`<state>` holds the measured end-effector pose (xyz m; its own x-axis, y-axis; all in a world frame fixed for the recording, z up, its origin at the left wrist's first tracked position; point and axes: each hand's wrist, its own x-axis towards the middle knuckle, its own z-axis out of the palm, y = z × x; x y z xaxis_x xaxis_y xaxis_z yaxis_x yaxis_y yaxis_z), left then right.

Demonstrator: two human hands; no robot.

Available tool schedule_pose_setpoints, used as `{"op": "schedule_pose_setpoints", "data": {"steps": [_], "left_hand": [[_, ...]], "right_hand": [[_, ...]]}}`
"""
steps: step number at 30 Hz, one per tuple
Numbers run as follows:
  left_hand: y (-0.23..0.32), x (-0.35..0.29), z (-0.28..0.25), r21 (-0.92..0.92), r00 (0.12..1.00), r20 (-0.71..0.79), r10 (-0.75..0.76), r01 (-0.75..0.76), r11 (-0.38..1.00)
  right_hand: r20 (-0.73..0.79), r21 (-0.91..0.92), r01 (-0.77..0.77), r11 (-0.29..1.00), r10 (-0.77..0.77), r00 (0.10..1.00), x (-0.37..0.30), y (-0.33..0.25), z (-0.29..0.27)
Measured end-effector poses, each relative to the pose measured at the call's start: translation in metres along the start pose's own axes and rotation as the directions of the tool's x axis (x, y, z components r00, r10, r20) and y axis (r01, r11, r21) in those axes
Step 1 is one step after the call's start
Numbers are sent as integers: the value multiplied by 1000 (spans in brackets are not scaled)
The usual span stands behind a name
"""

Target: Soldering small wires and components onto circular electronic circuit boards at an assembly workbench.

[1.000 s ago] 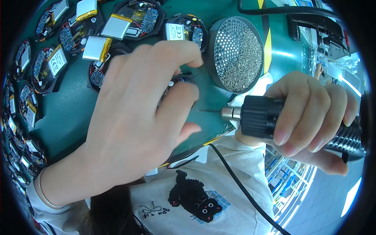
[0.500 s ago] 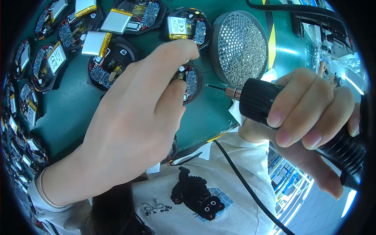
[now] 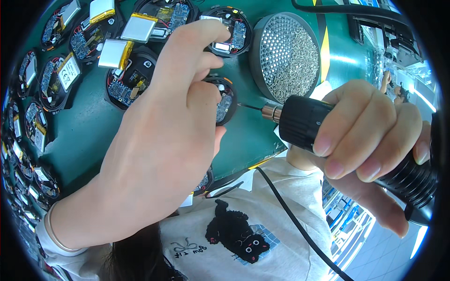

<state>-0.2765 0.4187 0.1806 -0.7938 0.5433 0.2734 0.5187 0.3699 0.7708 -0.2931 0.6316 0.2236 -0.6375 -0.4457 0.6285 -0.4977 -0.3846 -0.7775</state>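
Observation:
My left hand [image 3: 154,136] is over the work, back up, with its index finger stretched across the battery side of an upper round device [image 3: 236,32]. A sliver of a white battery [image 3: 211,18] shows beyond that finger. The thumb rests by the inner side of a lower round device [image 3: 226,103], well apart from the index finger; the hand hides part of this device and whatever lies under the palm. My right hand [image 3: 370,131] is closed round a black electric screwdriver [image 3: 307,122]. Its thin bit points left, close to the lower device's right edge.
A round grey tray [image 3: 304,61] of small screws with a perforated plate stands right of the devices. Several more round devices [image 3: 58,82] with circuit boards and batteries fill the left side. A black cable [image 3: 300,227] hangs across the front, past the green table's edge.
My left index finger has moved up from the lower device to the upper one, over its battery. The upper device has shifted slightly upward. The screwdriver has come slightly left.

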Motion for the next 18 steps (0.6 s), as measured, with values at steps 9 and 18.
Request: {"op": "schedule_pose_setpoints", "data": {"steps": [9,18], "left_hand": [[-3,-7,-3,-25,998,24,-62,63,998],[0,-5,-4,-68,997,61,-48,52,996]], "right_hand": [[-92,63,-18,998,24,995,-2,7,10],[-107,70,-3,998,11,994,0,6,13]]}}
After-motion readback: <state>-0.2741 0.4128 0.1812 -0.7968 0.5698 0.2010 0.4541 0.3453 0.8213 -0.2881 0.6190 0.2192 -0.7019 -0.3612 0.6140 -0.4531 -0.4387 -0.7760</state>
